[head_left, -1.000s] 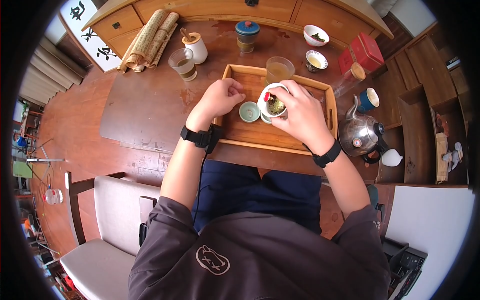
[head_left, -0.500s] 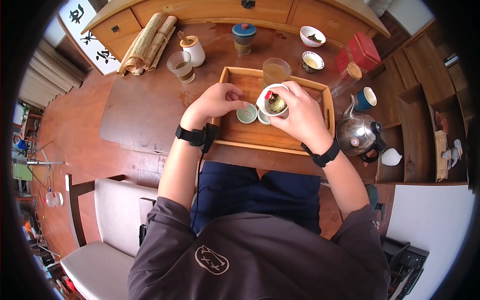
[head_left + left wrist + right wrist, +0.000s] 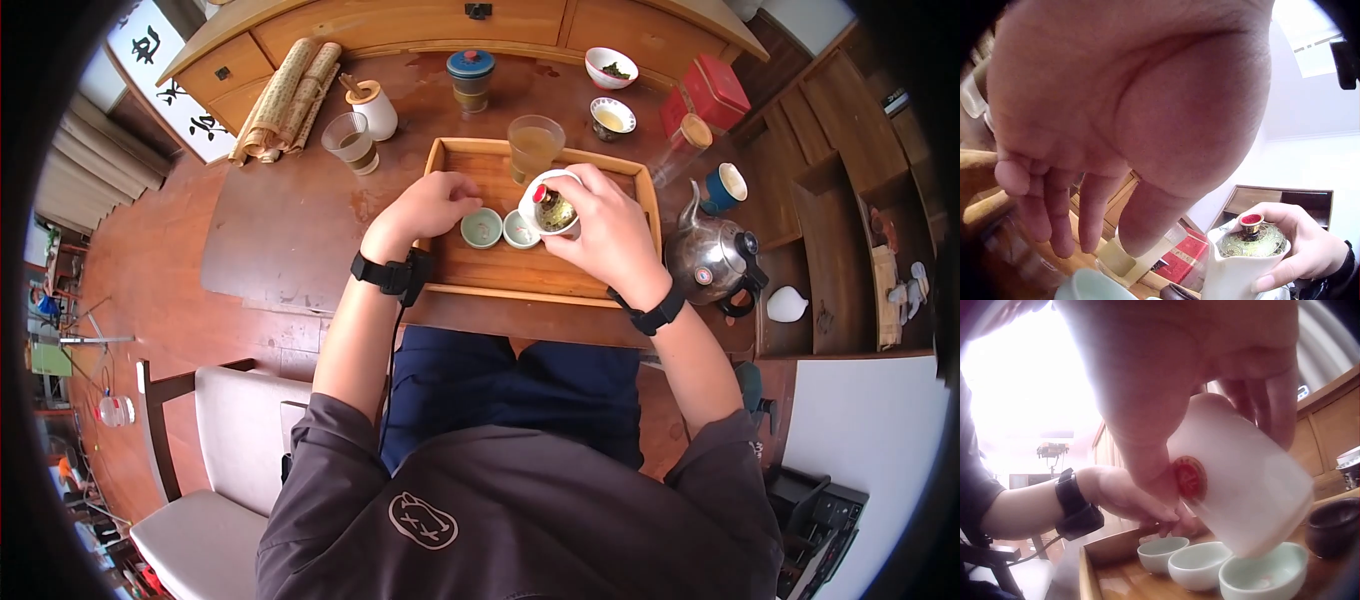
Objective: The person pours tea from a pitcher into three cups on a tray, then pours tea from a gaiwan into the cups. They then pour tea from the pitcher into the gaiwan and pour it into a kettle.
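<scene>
My right hand (image 3: 610, 225) grips a white lidded pouring vessel (image 3: 529, 207) with a red-topped knob, above the wooden tray (image 3: 530, 284). In the right wrist view the vessel (image 3: 1241, 475) leans over pale green cups (image 3: 1263, 575); three stand in a row. No stream of liquid can be made out. From above, two of the cups (image 3: 482, 230) show left of the vessel. My left hand (image 3: 430, 205) hovers at the tray's left side beside the leftmost cup, fingers loosely bent, holding nothing. Its palm (image 3: 1129, 94) fills much of the left wrist view.
A glass pitcher (image 3: 535, 145) stands at the tray's back. Right of the tray are a steel kettle (image 3: 705, 260), a blue cup (image 3: 724, 188) and a red box (image 3: 706, 95). A glass (image 3: 350, 145), white jar (image 3: 374, 112) and lidded blue cup (image 3: 470, 80) stand behind.
The head view has shifted slightly. Relative to the cups, the vessel in my right hand has moved rightward, uncovering more of the second cup. My left hand has come nearer the leftmost cup.
</scene>
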Demonstrator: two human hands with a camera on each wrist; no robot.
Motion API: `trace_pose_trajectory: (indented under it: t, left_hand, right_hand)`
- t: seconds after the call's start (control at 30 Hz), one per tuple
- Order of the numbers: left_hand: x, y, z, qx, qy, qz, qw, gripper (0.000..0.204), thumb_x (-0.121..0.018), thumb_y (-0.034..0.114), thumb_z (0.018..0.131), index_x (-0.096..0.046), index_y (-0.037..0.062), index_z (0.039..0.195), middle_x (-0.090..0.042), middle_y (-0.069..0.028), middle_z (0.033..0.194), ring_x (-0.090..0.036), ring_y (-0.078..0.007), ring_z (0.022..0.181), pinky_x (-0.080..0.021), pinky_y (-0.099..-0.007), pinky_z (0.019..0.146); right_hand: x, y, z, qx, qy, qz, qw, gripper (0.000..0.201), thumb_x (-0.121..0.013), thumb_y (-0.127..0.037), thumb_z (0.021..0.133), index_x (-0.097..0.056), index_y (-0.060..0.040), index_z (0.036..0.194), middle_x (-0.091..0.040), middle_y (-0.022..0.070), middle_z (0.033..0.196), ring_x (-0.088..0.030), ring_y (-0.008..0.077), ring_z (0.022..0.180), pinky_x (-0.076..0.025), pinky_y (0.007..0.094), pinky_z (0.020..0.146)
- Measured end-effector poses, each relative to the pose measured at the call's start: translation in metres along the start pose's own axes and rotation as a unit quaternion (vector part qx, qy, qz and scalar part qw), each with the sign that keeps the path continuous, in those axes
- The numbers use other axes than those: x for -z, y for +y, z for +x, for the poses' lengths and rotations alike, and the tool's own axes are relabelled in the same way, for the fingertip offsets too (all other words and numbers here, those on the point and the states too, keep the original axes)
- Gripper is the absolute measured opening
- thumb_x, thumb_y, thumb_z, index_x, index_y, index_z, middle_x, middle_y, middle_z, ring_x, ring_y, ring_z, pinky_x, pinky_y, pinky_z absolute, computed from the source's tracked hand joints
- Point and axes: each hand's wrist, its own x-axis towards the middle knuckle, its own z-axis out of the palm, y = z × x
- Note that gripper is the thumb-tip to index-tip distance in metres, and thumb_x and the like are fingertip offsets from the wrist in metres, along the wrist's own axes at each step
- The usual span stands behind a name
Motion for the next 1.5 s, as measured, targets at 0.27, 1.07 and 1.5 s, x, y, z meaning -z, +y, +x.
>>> trace_pose_trajectory:
  t: [0.27, 1.07, 1.5]
  left_hand:
    - [0.006, 0.000, -0.002, 0.002, 0.012, -0.031, 0.999, 0.032, -0.075, 0.022, 0.097, -0.074, -0.0037, 0.116, -0.077, -0.0122, 0.103, -0.071, -0.0205, 0.096, -0.056, -0.0343, 0.088]
    - [0.005, 0.002, 0.002, 0.017, 0.013, -0.010, 1.000, 0.036, -0.078, 0.027, 0.096, -0.074, 0.0007, 0.120, -0.073, -0.0035, 0.100, -0.066, -0.0138, 0.093, -0.054, -0.0300, 0.082]
    - [0.008, 0.007, -0.002, 0.059, 0.012, -0.022, 0.998, 0.031, -0.077, 0.027, 0.097, -0.073, 0.0049, 0.118, -0.068, 0.0025, 0.092, -0.059, -0.0072, 0.081, -0.046, -0.0248, 0.063]
  right_hand:
    - [0.002, 0.000, -0.001, 0.012, -0.004, -0.035, 0.999, 0.053, -0.087, -0.017, 0.071, -0.067, -0.0160, 0.120, -0.064, 0.0076, 0.116, -0.067, 0.0312, 0.111, -0.060, 0.0445, 0.087]
    - [0.022, 0.024, -0.032, -0.043, -0.001, -0.040, 0.998, 0.053, -0.087, -0.015, 0.069, -0.069, -0.0120, 0.119, -0.063, 0.0092, 0.120, -0.067, 0.0328, 0.110, -0.058, 0.0444, 0.090]
    - [0.015, 0.036, -0.042, -0.078, 0.004, -0.004, 0.997, 0.054, -0.086, -0.013, 0.071, -0.067, -0.0107, 0.122, -0.063, 0.0095, 0.119, -0.067, 0.0354, 0.110, -0.058, 0.0457, 0.090]
